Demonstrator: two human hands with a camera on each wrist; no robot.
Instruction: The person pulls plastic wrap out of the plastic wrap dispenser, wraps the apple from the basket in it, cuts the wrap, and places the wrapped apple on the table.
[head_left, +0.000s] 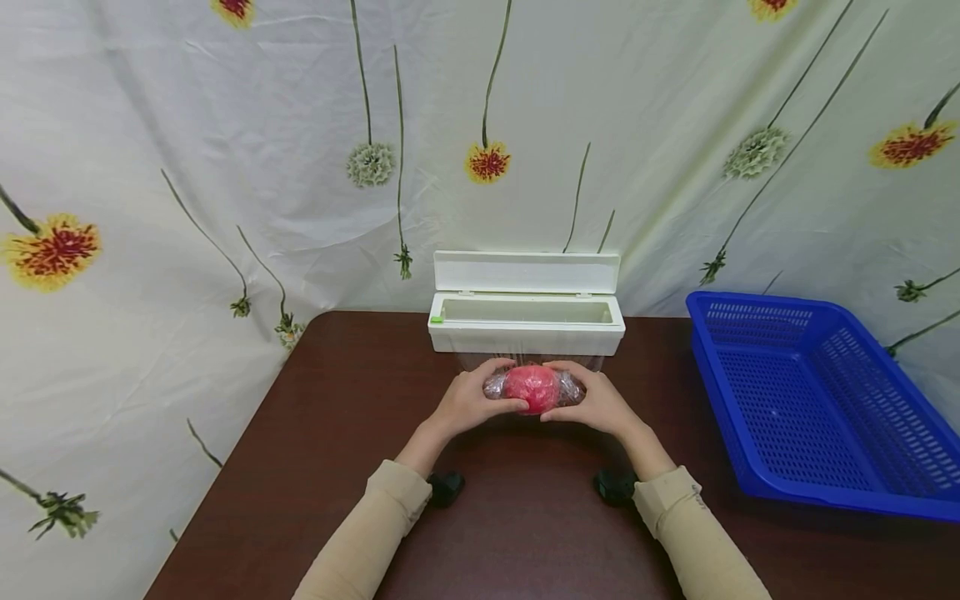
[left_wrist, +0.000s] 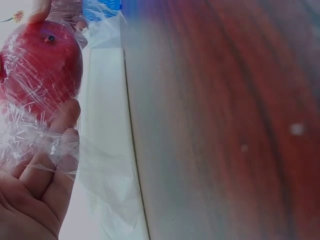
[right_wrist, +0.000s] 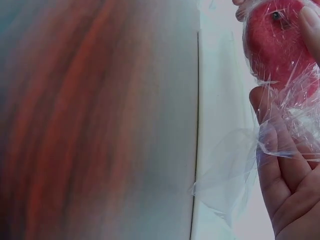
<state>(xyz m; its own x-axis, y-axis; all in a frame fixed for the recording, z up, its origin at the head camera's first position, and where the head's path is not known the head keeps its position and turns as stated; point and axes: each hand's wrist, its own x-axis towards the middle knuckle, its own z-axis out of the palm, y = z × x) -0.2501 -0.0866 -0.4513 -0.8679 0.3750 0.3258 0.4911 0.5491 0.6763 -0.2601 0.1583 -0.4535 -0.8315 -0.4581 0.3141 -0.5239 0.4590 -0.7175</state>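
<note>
Between both hands, just in front of a long white hinged box (head_left: 525, 340), a round red fruit-like thing (head_left: 532, 388) with a small dark spot, wrapped in crinkled clear plastic film (right_wrist: 300, 117). In the left hand (head_left: 471, 400), thumb on the near side and fingers (left_wrist: 66, 115) on the far side, pinching the wrapped red thing; likewise in the right hand (head_left: 597, 402). Exact fingertip contact partly hidden by film. In each wrist view, red thing and hand cut off at the outer edge. Against the box's front, thin loose film (right_wrist: 225, 175), nearly invisible from the head; any join with the wrapping hard to make out. Lid raised at the box's back, contents inside too dim to tell. Right of the box, a blue rectangular perforated plastic basket (head_left: 761, 296), cut off by the head view's edge. Beneath both, a dark red-brown wooden bench (head_left: 330, 417), near edge out of view. Behind the box, a white flower-printed cloth (head_left: 300, 125). Nearer than the box, beige sleeves (head_left: 352, 542), cut off below, and black wrist devices (head_left: 446, 489), partly hidden.
</note>
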